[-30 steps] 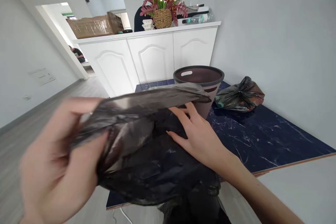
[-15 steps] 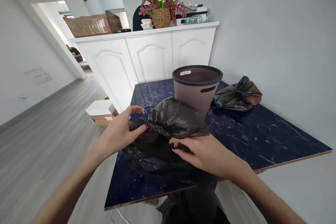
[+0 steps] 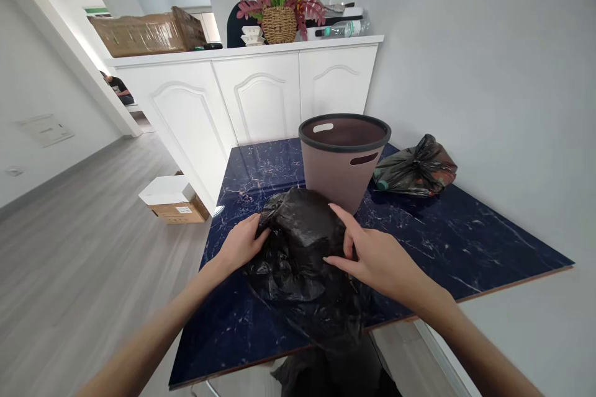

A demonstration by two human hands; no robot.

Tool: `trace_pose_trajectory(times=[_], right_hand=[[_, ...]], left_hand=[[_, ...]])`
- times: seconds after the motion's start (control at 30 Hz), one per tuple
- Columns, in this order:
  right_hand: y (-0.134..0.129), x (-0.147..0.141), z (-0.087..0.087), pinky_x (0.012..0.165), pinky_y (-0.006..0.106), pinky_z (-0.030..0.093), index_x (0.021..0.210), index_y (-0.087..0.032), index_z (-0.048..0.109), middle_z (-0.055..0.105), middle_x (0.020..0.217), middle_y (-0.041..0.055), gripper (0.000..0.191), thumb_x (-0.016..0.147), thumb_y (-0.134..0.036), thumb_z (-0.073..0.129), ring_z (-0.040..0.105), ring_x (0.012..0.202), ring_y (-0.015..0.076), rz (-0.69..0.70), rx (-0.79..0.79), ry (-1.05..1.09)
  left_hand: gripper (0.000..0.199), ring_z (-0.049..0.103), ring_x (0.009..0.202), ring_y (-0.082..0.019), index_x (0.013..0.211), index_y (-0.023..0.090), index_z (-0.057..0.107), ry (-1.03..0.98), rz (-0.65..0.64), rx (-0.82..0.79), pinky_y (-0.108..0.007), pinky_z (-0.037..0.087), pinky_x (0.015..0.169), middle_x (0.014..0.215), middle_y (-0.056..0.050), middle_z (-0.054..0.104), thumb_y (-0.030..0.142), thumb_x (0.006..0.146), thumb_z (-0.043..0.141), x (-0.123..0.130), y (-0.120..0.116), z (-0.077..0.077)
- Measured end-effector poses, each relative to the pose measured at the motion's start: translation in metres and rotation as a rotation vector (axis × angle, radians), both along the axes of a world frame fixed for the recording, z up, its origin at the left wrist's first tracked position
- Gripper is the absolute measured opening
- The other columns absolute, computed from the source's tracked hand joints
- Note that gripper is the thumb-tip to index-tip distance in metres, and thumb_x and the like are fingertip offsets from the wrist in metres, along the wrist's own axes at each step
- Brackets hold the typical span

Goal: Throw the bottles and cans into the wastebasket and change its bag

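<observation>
A crumpled black plastic garbage bag [image 3: 302, 273] lies over the front of the blue marbled table, its near part reaching the table's edge. At the bag's upper left, my left hand [image 3: 242, 240] is closed, pinching the film between thumb and fingers. My right hand [image 3: 372, 254] is at the bag's right side with thumb and index finger spread apart against the film; the other fingers curl partly out of sight. Just behind the bag stands a mauve trash can [image 3: 338, 177] with a dark rim and handle slots, upright and unlined.
A tied black bag [image 3: 416, 167] with things inside sits right of the can, near the wall. The blue table [image 3: 447, 242] ends at a front edge close to me. White cabinets [image 3: 265, 99] stand behind, bearing a flower basket [image 3: 279, 23]. A carton [image 3: 177, 201] is on the floor.
My left hand has moved down and closed on the bag's edge. My right hand has shifted right and its fingers have spread. The bag's puffed upper part has sunk and bunched together.
</observation>
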State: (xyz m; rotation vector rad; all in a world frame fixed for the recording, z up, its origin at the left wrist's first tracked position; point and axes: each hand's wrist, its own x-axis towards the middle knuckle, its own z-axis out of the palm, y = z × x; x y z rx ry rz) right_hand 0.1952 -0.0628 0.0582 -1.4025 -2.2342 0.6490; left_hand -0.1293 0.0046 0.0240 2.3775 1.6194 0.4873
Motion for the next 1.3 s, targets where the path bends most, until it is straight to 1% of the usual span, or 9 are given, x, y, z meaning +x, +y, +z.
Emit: trace_pose_trajectory(times=[0.13, 0.27, 0.5, 0.67, 0.77, 0.87, 1.0, 1.13, 1.3], right_hand=[[0.012, -0.002, -0.012, 0.064, 0.030, 0.037, 0.139, -0.021, 0.069, 0.073, 0.080, 0.0017, 0.042, 0.096, -0.025, 0.070, 0.068, 0.078, 0.0236, -0.055, -0.068, -0.110], [0.009, -0.006, 0.006, 0.064, 0.028, 0.039, 0.095, -0.021, 0.074, 0.070, 0.077, 0.0005, 0.016, 0.092, -0.016, 0.059, 0.065, 0.073, 0.0190, -0.048, 0.050, 0.179], [-0.012, 0.008, 0.099, 0.049, 0.024, 0.037, 0.090, -0.024, 0.067, 0.061, 0.068, -0.0037, 0.007, 0.086, -0.022, 0.062, 0.052, 0.056, 0.0124, -0.255, 0.419, 0.678], [0.004, 0.025, 0.161, 0.045, 0.026, 0.031, 0.085, -0.026, 0.062, 0.057, 0.073, -0.0010, 0.005, 0.088, -0.023, 0.062, 0.047, 0.053, 0.0128, -0.459, 0.730, 0.670], [0.028, 0.034, 0.182, 0.051, 0.031, 0.035, 0.085, -0.027, 0.060, 0.053, 0.071, -0.0010, 0.008, 0.088, -0.019, 0.061, 0.050, 0.055, 0.0158, -0.541, 0.908, 0.500], [0.049, 0.039, 0.190, 0.065, 0.038, 0.044, 0.091, -0.026, 0.063, 0.058, 0.070, 0.0004, 0.005, 0.090, -0.021, 0.060, 0.057, 0.062, 0.0208, -0.622, 0.988, 0.285], [0.059, 0.037, 0.180, 0.079, 0.043, 0.050, 0.107, -0.024, 0.066, 0.067, 0.080, 0.0042, 0.016, 0.094, -0.025, 0.059, 0.066, 0.074, 0.0260, -0.649, 0.956, 0.169], [0.060, 0.031, 0.167, 0.079, 0.042, 0.050, 0.111, -0.025, 0.065, 0.068, 0.078, 0.0034, 0.017, 0.096, -0.028, 0.059, 0.069, 0.074, 0.0261, -0.609, 0.891, 0.179], [0.062, 0.028, 0.164, 0.076, 0.041, 0.050, 0.105, -0.026, 0.065, 0.066, 0.069, -0.0006, 0.013, 0.092, -0.025, 0.061, 0.067, 0.067, 0.0242, -0.603, 0.883, 0.199]], left_hand=[[0.028, 0.073, 0.113, -0.033, 0.104, 0.022, 0.062, -0.052, -0.100, 0.058, -0.046, 0.058, 0.099, 0.114, -0.013, 0.074, 0.037, 0.107, 0.039, 0.007, -0.017, 0.032], [0.024, 0.072, 0.101, -0.027, 0.102, 0.023, 0.062, -0.159, -0.165, 0.245, -0.037, 0.059, 0.088, 0.108, -0.009, 0.074, 0.030, 0.109, 0.041, 0.020, -0.039, 0.082], [0.019, 0.070, 0.087, -0.023, 0.094, 0.022, 0.062, -0.389, -0.024, 0.699, -0.035, 0.060, 0.081, 0.093, -0.004, 0.074, 0.030, 0.106, 0.050, 0.072, -0.032, 0.165], [0.035, 0.066, 0.131, -0.030, 0.128, 0.018, 0.065, -0.509, -0.186, 0.724, -0.044, 0.051, 0.117, 0.130, -0.010, 0.075, 0.038, 0.114, 0.040, 0.119, 0.025, 0.203], [0.040, 0.060, 0.141, -0.033, 0.141, 0.016, 0.060, -0.424, -0.279, 0.668, -0.050, 0.045, 0.125, 0.145, -0.017, 0.068, 0.036, 0.113, 0.039, 0.133, 0.066, 0.208], [0.054, 0.056, 0.145, -0.041, 0.159, 0.010, 0.044, -0.310, -0.134, 0.602, -0.061, 0.043, 0.125, 0.155, -0.027, 0.057, 0.030, 0.108, 0.044, 0.132, 0.092, 0.202], [0.075, 0.063, 0.132, -0.049, 0.172, 0.004, 0.016, -0.165, 0.089, 0.545, -0.071, 0.052, 0.110, 0.168, -0.037, 0.032, 0.031, 0.107, 0.042, 0.118, 0.090, 0.186], [0.075, 0.062, 0.131, -0.049, 0.172, 0.009, 0.016, -0.146, 0.154, 0.704, -0.071, 0.053, 0.106, 0.162, -0.035, 0.037, 0.031, 0.106, 0.044, 0.105, 0.075, 0.176], [0.064, 0.056, 0.142, -0.044, 0.165, 0.012, 0.025, -0.297, 0.008, 0.693, -0.067, 0.047, 0.119, 0.159, -0.029, 0.045, 0.026, 0.105, 0.042, 0.101, 0.086, 0.181]])
